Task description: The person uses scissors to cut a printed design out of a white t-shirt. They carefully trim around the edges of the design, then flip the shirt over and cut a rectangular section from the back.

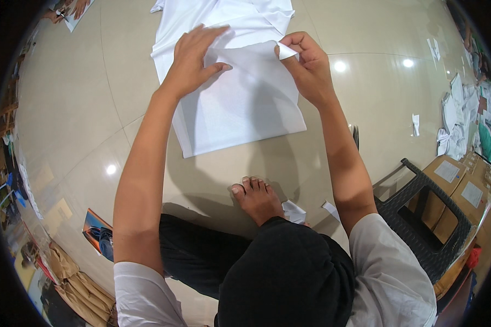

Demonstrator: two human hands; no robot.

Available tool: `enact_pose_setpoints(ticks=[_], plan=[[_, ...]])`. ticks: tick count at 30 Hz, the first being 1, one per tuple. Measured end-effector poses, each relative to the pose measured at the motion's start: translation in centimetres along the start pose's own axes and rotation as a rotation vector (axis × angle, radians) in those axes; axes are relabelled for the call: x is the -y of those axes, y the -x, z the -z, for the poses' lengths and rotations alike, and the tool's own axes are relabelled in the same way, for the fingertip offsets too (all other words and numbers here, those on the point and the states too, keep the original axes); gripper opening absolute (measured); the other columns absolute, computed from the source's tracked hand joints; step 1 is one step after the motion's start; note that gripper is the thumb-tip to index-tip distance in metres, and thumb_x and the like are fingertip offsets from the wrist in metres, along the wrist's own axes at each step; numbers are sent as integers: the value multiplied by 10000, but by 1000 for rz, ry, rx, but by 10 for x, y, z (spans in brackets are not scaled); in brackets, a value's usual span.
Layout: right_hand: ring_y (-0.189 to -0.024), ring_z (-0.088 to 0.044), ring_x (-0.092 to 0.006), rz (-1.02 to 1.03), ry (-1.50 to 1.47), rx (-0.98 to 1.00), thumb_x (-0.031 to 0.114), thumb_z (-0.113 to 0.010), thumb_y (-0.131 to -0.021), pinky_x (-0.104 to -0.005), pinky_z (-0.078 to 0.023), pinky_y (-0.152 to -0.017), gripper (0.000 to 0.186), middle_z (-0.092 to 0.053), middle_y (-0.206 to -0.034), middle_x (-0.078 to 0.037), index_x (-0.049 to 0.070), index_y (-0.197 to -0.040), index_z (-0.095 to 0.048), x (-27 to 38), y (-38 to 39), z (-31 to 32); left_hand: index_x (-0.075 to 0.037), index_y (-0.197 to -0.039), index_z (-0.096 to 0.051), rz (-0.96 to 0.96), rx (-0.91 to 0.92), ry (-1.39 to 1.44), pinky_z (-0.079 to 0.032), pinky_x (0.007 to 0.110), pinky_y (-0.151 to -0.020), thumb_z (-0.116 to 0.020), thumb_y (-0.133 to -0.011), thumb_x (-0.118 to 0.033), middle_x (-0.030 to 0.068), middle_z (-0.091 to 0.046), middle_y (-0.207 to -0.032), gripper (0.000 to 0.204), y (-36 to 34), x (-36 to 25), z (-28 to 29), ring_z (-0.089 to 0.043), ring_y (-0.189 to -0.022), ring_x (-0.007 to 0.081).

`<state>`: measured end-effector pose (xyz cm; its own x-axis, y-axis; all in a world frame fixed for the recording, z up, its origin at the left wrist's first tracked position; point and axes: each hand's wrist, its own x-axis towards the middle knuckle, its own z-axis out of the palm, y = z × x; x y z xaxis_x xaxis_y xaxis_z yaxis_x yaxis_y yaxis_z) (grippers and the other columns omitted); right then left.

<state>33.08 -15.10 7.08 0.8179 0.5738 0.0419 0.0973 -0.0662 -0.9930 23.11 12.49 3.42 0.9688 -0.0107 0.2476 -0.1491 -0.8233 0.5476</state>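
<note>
A sheet of thin white cloth [240, 111] lies on the tiled floor in front of me, its near edge straight. More white cloth [218, 15] stretches beyond it, loosely creased. My right hand [310, 70] pinches the cloth's upper right corner between thumb and fingers, and a small white flap sticks out of the grip. Over the upper left part of the cloth is my left hand [192, 59], its thumb and fingers spread. Whether the left fingertips touch the cloth, I cannot tell.
My bare foot [256, 200] rests just nearer than the cloth. To the right stand a dark plastic stool [455, 223] and cardboard boxes [447, 170], with piled white cloth [455, 117] beyond. Another person's hand [81, 7] works at the far left. Scraps [415, 125] lie about.
</note>
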Motion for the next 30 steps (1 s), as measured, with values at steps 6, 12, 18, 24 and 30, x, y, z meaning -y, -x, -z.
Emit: enact_pose_setpoints(ticks=[6, 12, 18, 24, 30], plan=[[-739, -515, -58, -56, 26, -170, 210, -709, -1071, -246, -444, -668, 195, -690, -947, 26, 38, -1151, -665, -23, -19, 8, -75, -1202, -760, 199, 333, -127, -334, 507, -1223, -747, -1011, -252, 99, -759, -1271, 261, 14, 33, 44, -674, -1180, 293], [-756, -614, -150, -137, 292, -252, 230, -714, -1047, -344, -527, -738, 278, -741, -971, -81, 4, -1205, -671, -70, -62, 2, -43, -1155, -702, 397, 101, 128, -467, 481, -1090, -719, -1030, -197, 125, -746, -1245, 199, 56, 44, 60, -671, -1169, 338], [-874, -712, -214, -62, 309, -344, 198, -707, -1045, -383, -572, -845, 284, -781, -1042, -135, -7, -1239, -673, -94, -73, 5, -89, -1319, -682, 305, -16, -30, -473, 470, -1066, -720, -1034, -167, 124, -725, -1260, 298, 57, 41, 42, -648, -1221, 336], [-915, -717, -182, -169, 192, -265, 182, -711, -1039, -334, -569, -848, 291, -793, -1068, -123, 5, -1269, -697, -95, -60, 18, -68, -1203, -719, 304, 65, -275, -475, 420, -989, -746, -1022, -208, 98, -729, -1184, 231, 46, 53, 42, -650, -1116, 301], [-902, -732, -222, -130, 298, -263, 199, -711, -1038, -356, -576, -854, 274, -803, -1114, -147, 10, -1235, -734, -90, -64, 15, -60, -1119, -711, 699, -63, 329, -459, 291, -771, -719, -1067, -329, 6, -674, -905, 275, 60, 51, 46, -555, -804, 129]])
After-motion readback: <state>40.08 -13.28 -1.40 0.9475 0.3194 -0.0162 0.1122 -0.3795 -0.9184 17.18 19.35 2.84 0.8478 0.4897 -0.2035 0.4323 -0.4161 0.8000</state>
